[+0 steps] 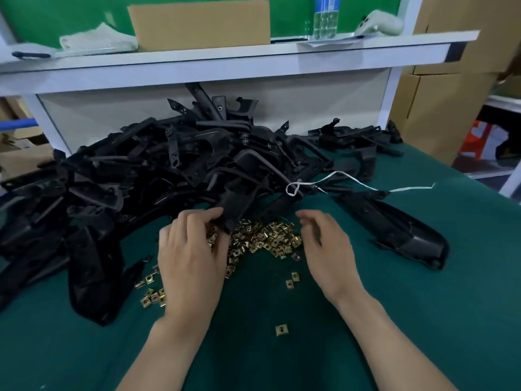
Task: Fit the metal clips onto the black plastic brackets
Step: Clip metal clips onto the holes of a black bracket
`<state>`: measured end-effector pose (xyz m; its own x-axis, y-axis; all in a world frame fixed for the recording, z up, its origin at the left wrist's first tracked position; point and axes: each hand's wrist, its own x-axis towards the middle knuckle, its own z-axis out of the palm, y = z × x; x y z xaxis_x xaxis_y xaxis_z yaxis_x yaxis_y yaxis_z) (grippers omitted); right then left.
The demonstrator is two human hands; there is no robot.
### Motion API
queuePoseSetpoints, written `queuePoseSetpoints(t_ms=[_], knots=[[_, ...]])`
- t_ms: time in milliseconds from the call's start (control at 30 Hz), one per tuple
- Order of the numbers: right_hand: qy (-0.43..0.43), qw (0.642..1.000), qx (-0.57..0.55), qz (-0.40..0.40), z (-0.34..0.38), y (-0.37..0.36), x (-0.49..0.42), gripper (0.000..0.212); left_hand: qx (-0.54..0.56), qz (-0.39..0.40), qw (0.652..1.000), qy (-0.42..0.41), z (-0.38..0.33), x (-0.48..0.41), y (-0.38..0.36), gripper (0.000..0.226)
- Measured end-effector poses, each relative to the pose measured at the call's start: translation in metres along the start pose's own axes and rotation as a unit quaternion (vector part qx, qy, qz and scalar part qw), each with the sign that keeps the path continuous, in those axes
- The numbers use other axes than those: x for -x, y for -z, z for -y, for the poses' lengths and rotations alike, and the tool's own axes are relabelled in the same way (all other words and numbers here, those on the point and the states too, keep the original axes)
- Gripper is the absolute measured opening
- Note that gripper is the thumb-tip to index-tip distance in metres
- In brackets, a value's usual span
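A big heap of black plastic brackets (174, 165) covers the back and left of the green table. In front of it lies a pile of small brass-coloured metal clips (265, 238), with loose clips (282, 330) scattered nearer to me. My left hand (191, 249) reaches into the front of the heap, its fingers curled round the lower end of a black bracket (234, 204) above the clips. My right hand (327, 246) hovers at the right edge of the clip pile, fingers loosely curled, holding nothing that I can see.
One long black bracket (400, 230) lies apart at the right. A white string (352, 179) trails over the heap. The green table mat (423, 320) runs to an edge at the far right. A white shelf (225, 57) with a cardboard box (200, 24) overhangs the back.
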<state>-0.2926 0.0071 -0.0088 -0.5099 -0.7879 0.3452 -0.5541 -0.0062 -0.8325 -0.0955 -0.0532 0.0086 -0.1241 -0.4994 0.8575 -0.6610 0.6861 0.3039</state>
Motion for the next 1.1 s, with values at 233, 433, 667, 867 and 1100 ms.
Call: queuePoseSetpoints(t_ms=[233,433,667,867,1100], knots=[[-0.073,0.974,-0.214,-0.009,0.015,0.003,0.004,0.028,0.285,0.086,0.92,0.254,-0.029,0.008,0.006,0.018],[-0.103,0.937,-0.334,0.024,0.019,0.01,0.002,0.036,0.342,0.158,0.87,0.317,-0.035,0.017,-0.01,0.016],[-0.088,0.918,-0.382,0.068,0.018,0.012,-0.004,0.034,0.327,0.165,0.877,0.312,-0.033,0.018,-0.013,0.021],[-0.158,0.903,-0.4,0.005,0.009,0.009,-0.007,0.043,0.263,0.217,0.908,0.244,-0.033,0.021,-0.011,0.035],[-0.175,0.914,-0.36,-0.067,0.003,0.002,-0.006,0.02,0.153,0.339,0.927,0.055,-0.042,0.029,-0.011,0.042]])
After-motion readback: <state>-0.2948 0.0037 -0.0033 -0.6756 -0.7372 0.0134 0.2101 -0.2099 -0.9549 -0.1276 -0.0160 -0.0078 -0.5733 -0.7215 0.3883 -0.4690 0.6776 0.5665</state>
